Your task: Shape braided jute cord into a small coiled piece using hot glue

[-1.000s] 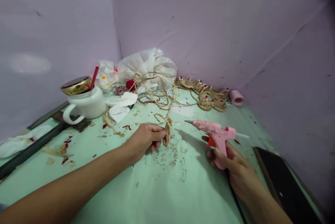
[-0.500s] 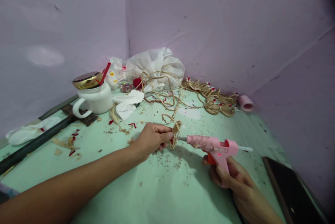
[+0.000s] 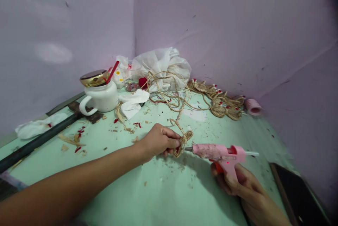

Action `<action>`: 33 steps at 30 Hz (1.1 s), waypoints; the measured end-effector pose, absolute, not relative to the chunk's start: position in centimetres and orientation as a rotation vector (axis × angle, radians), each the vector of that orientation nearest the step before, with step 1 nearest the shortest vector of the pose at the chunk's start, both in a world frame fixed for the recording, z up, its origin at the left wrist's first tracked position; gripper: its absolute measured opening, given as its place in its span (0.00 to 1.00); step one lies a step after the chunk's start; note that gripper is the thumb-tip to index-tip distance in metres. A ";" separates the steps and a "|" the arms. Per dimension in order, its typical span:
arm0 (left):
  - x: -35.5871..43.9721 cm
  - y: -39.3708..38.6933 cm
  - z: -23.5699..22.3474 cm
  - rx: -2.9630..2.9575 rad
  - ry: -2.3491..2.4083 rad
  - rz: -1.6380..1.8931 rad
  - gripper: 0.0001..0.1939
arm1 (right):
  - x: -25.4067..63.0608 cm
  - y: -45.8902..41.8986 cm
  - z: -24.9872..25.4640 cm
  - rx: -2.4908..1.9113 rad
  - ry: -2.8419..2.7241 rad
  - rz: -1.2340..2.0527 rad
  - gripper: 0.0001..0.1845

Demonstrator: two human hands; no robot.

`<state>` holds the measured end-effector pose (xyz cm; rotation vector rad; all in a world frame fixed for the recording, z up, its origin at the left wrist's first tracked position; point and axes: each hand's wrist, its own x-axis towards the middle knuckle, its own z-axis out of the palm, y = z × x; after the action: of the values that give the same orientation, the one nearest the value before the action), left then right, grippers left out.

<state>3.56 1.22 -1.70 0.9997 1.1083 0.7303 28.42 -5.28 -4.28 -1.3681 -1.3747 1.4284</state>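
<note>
Between thumb and fingers, my left hand [image 3: 165, 141] pinches a small coiled rope piece [image 3: 186, 138] with a bit of red in it. A strand of the same twisted rope [image 3: 180, 111] runs from it to a loose tangle at the back. My right hand [image 3: 243, 183] is wrapped round the handle of a pink glue gun [image 3: 213, 152], fingers by its orange-red trigger. The metal nozzle points left and meets the coil's right side; whether it touches cannot be made out. A clear glue stick [image 3: 252, 153] sticks out of the gun's rear.
Finished-looking rope pieces with red and white beads [image 3: 224, 106] lie at the back right, near a pink roll [image 3: 253, 107]. A white mug [image 3: 102, 97], a dark-handled hammer [image 3: 39, 141] and tissue [image 3: 133, 102] stand or lie left. A dark flat object [image 3: 298, 194] lies right.
The camera view has shifted slightly, so most things sit further right. The coiled piece is tilted differently in my left hand, its top leaning right. The glue gun stays at its side.
</note>
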 end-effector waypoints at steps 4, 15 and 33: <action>3.7 1.1 -1.5 1.029 1.106 0.674 0.04 | 28.6 -5.5 -4.2 -1.450 -1.431 1.398 0.17; 3.6 1.0 -1.1 1.076 1.106 0.666 0.03 | 29.1 -5.4 -4.3 -1.439 -1.416 1.416 0.14; 3.5 0.9 -0.7 1.094 1.102 0.621 0.07 | 29.1 -5.3 -4.8 -1.394 -1.371 1.385 0.16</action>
<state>3.48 0.95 -0.69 1.0939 1.1021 0.6209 29.11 -5.28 -4.82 -1.3945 -1.3713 1.3854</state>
